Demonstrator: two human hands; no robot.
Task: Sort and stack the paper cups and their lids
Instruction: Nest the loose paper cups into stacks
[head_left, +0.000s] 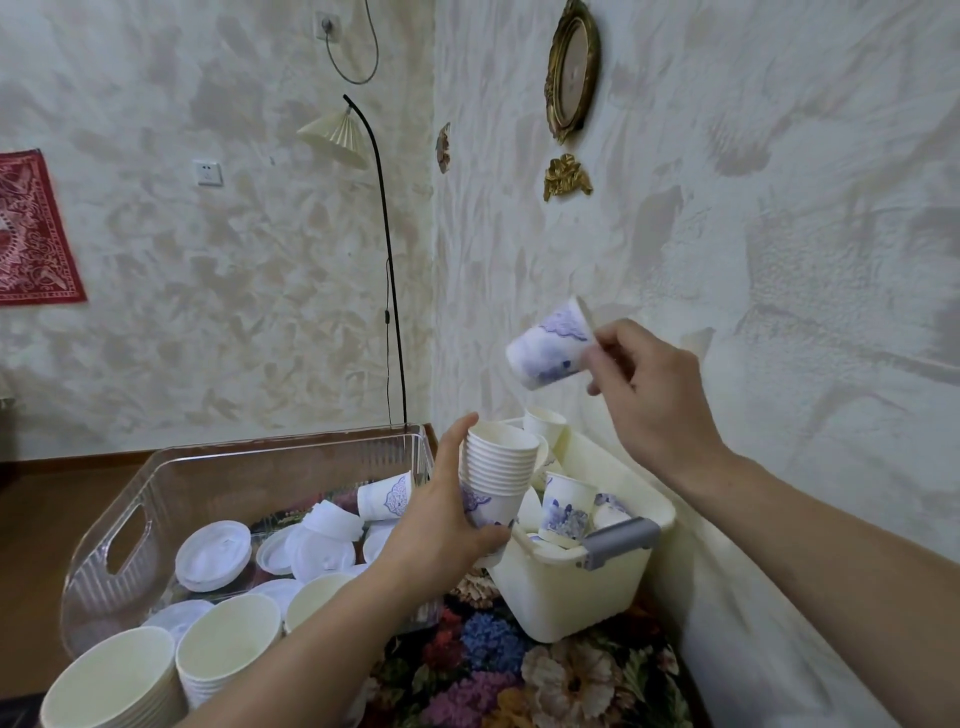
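My left hand (441, 514) grips a nested stack of small blue-patterned paper cups (500, 470), held upright above the table. Up and to the right, my right hand (644, 384) pinches the rim of a single blue-patterned cup (550, 345), tilted on its side in the air above the stack. A cream bin (587, 587) with a grey handle holds more loose small cups (566, 506). In the clear plastic bin (223, 467) on the left lie several white lids (213, 556) and one small cup (384, 496).
Stacks of larger plain cups (166, 670) stand at the near left, inside the clear bin's front. A flowered cloth (519, 670) covers the table. The wall runs close along the right, and a floor lamp (387, 249) stands behind the bins.
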